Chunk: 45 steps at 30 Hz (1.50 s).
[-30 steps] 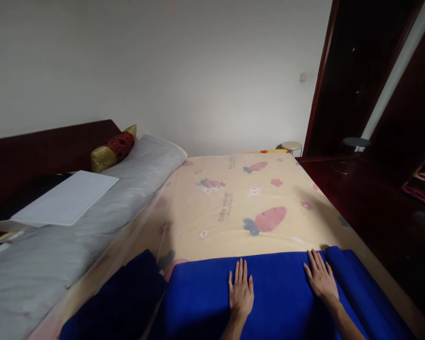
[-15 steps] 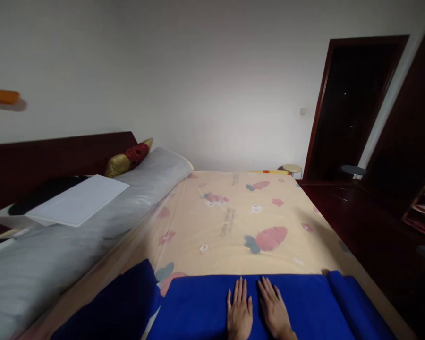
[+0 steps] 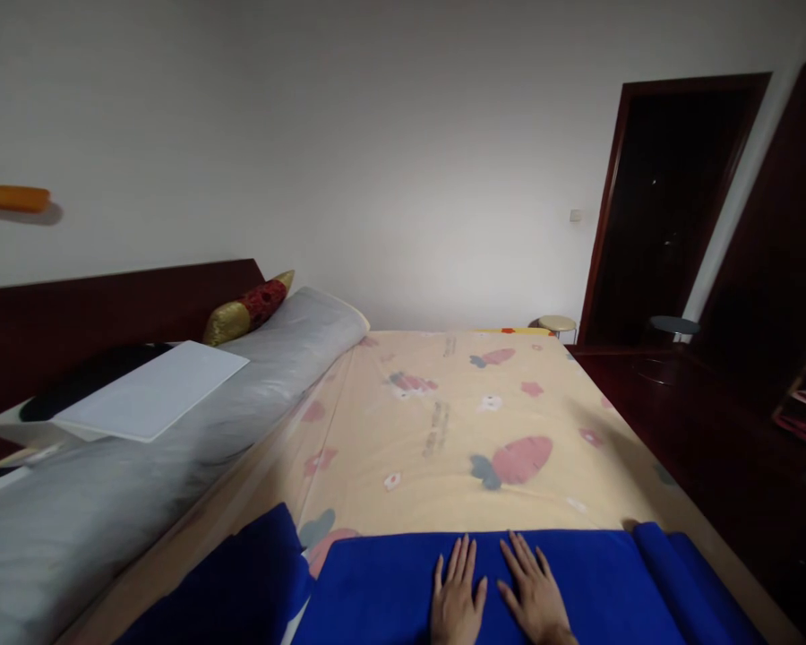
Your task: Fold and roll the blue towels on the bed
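Observation:
A blue cloth (image 3: pixel 376 582) lies spread flat over the near part of the bed. My left hand (image 3: pixel 457 598) rests palm down on it with fingers stretched out. Just to its right, my right hand (image 3: pixel 537 596) also presses flat on the cloth, thumb spread away from the fingers. Neither hand grasps anything. On the right, the cloth has a rolled or folded edge (image 3: pixel 672 573). A darker blue piece of fabric (image 3: pixel 235 582) lies bunched on the left; whether it belongs to the same cloth I cannot tell.
The bed's cream sheet (image 3: pixel 376 412) bears a carrot and flower print. A long grey pillow (image 3: pixel 269 385) runs along the left, with a white board-like thing (image 3: pixel 154 390) on it and a red-gold cushion (image 3: pixel 252 309) behind. Two stools (image 3: pixel 556 323) stand near the dark door (image 3: pixel 678 206).
My right hand has slid a little to the right over the cloth, and its thumb is now spread wider. My left hand stays almost in place. The view has shifted slightly.

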Motion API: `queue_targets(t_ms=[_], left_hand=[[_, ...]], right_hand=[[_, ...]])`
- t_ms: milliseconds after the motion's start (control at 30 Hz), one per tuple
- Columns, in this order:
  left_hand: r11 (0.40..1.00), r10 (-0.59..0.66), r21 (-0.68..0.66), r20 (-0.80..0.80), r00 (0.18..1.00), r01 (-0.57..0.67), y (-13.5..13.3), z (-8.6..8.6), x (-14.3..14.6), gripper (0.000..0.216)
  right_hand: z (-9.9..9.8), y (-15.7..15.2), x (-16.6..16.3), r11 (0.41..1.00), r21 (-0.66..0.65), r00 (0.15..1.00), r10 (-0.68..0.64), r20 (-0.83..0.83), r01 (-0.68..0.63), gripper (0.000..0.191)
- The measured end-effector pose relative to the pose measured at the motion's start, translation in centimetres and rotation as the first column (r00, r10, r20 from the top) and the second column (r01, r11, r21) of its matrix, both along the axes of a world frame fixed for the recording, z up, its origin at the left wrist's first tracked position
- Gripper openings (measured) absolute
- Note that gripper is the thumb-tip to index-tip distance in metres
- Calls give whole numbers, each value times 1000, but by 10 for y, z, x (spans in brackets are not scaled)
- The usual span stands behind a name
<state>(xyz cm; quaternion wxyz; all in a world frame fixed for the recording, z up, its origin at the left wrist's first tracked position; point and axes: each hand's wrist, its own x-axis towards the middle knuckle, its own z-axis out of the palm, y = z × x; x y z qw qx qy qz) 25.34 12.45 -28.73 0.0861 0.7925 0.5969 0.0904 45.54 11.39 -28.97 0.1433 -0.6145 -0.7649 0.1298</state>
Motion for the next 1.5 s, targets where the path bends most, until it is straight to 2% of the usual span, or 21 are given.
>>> queue_targets(t_ms=[67,167,233,300,400,567,733,800,867,900,933,1000,1067,1133,1167,1233,1300,1400,1500], left_hand=[[999,-41,0,-35,999,41,6,12,-32,53],[988,153,-2,-122,981,-154,17,26,-98,54],[947,316,11,-200,927,-320,22,28,-141,57],[889,451,55,-263,853,-454,24,25,-174,61],[846,531,132,-298,793,-517,24,16,-195,64],[853,518,95,-281,808,-514,26,13,-193,65],[842,481,-109,-288,828,-528,36,37,-196,64],[820,508,-108,-314,802,-562,33,48,-181,62],[827,522,-52,-300,798,-560,21,50,-148,59],[860,487,-20,-259,834,-509,12,48,-126,58],[913,400,-3,-203,894,-409,1,42,-101,57],[987,158,-1,-62,986,-158,-25,25,-50,53],[1000,-15,0,27,1000,15,-50,6,-8,52],[997,-76,-11,43,996,77,-69,-6,14,52],[996,-93,-11,42,995,93,-76,-8,17,52],[995,-102,4,34,994,102,-87,-5,5,53],[998,-69,14,13,998,69,-93,3,-23,53],[995,101,0,-57,993,-101,-103,15,-82,52],[946,319,6,-164,933,-323,-117,20,-140,56]], right_hand=[[-5,-3,40,994,16,994,-108,35,107,61],[-23,-13,109,948,51,943,-319,94,315,65],[-37,-20,144,895,111,888,-443,124,432,71],[-47,-24,163,851,178,843,-518,145,493,76],[-51,-27,166,833,224,820,-545,171,507,78],[-48,-25,159,833,160,808,-554,202,530,78],[-46,-17,173,840,99,816,-541,202,533,76],[-40,-15,165,838,125,812,-546,207,532,75],[-32,-16,139,843,156,818,-538,205,515,73],[-29,-18,118,854,162,833,-519,190,495,71],[-26,-23,93,881,154,868,-469,167,447,69],[-24,-35,37,939,145,942,-326,84,312,62],[-26,-50,-13,981,100,986,-167,17,164,57],[-27,-65,-41,995,57,997,-79,-22,80,53],[-26,-71,-45,996,49,997,-71,-30,72,52],[-23,-82,-35,992,57,994,-110,-23,112,54],[-18,-92,-5,978,71,980,-197,9,196,57],[-18,-111,54,935,90,934,-350,69,343,63],[-27,-136,108,898,140,901,-428,68,416,64]])
